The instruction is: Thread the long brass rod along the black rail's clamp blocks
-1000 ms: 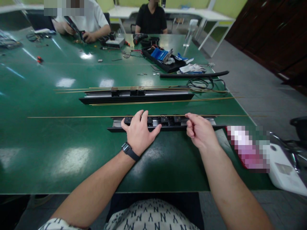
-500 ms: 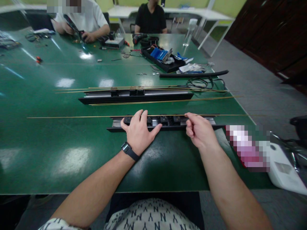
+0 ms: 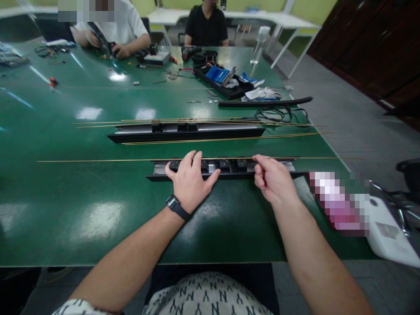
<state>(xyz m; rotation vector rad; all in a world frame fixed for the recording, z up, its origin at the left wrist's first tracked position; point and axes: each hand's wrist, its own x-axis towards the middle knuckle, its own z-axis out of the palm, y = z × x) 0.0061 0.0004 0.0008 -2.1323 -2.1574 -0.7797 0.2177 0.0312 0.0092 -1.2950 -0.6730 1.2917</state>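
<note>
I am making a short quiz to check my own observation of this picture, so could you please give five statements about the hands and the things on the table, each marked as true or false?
1. The left hand is spread over the near, long, black, silver-lined channel. True.
2. The right hand has its fingertips on a thin, straight, gold-coloured rod. True.
3. This rod is shorter than the near channel. False: the rod extends past both ends of the channel.
4. The dark watch with a black strap is on the right wrist. False: the watch is on the left wrist.
5. The clear, cylindrical bottle at the far side stands upright. True.
</note>
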